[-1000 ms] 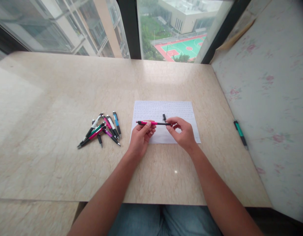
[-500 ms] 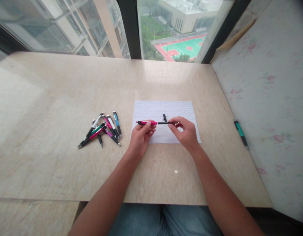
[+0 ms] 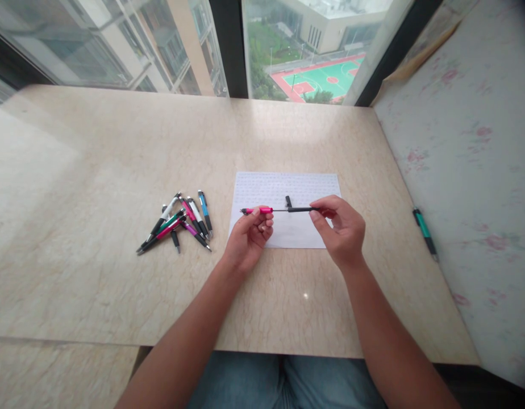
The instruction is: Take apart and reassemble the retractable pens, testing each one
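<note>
Between thumb and fingers, my left hand (image 3: 250,236) pinches the pink barrel (image 3: 266,210) of a ballpoint pen, its black clicker end pointing left. My right hand (image 3: 340,230) grips the pen's black front section (image 3: 301,209) by its far end. The two parts are apart in line, and a thin refill (image 3: 280,210) shows across the gap. Both hands are held over a sheet of paper (image 3: 296,236) covered with rows of faint writing in its upper part. A small black piece (image 3: 288,201) lies on the sheet just behind the pen.
A pile of several pens (image 3: 173,224) in mixed colours lies left of the paper. One green and black pen (image 3: 425,234) rests by the papered wall (image 3: 479,187) on the right. The stone-patterned tabletop (image 3: 117,147) reaches back to the window frame (image 3: 231,51).
My right hand has moved right, drawing the black front section away from the pink barrel and exposing the thin refill between. My left hand stays on the barrel. The view has shifted slightly.
</note>
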The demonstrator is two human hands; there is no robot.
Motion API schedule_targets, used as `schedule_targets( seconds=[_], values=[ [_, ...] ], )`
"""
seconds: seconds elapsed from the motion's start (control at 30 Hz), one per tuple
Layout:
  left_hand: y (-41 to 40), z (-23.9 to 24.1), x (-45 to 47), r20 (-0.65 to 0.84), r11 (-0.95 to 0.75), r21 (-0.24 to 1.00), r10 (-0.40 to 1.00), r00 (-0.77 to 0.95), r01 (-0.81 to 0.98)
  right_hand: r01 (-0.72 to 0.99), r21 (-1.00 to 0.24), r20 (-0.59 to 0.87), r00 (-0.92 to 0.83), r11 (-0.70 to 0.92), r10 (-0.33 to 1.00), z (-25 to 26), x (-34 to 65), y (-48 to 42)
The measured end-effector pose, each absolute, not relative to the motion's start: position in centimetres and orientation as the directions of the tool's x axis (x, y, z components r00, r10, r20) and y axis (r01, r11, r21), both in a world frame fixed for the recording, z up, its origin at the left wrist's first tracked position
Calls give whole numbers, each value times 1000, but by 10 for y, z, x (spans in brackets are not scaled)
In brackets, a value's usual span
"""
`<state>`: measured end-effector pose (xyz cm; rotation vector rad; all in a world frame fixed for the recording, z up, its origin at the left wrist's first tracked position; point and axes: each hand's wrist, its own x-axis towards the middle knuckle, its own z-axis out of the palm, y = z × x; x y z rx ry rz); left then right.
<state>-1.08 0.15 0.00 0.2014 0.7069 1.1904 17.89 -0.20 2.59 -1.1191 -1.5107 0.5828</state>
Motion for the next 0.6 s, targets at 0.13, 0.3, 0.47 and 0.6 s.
schedule_targets(
  seconds=[0.13,0.3,0.47,0.6],
  values=[
    [2,0,-11,-407,379,480,895,182,-791,260,-864,471,113,431,875,26,180,-2],
    [2,1,-12,-412,386,456,890,195,-802,203,-900,420,167,386,892,25,181,-2],
    [3,1,-12,-418,379,437,889,190,-816,182,-903,425,233,390,875,20,184,0],
    [3,1,-12,-422,382,433,886,190,-817,182,-906,421,292,382,859,14,189,4]
  ],
)
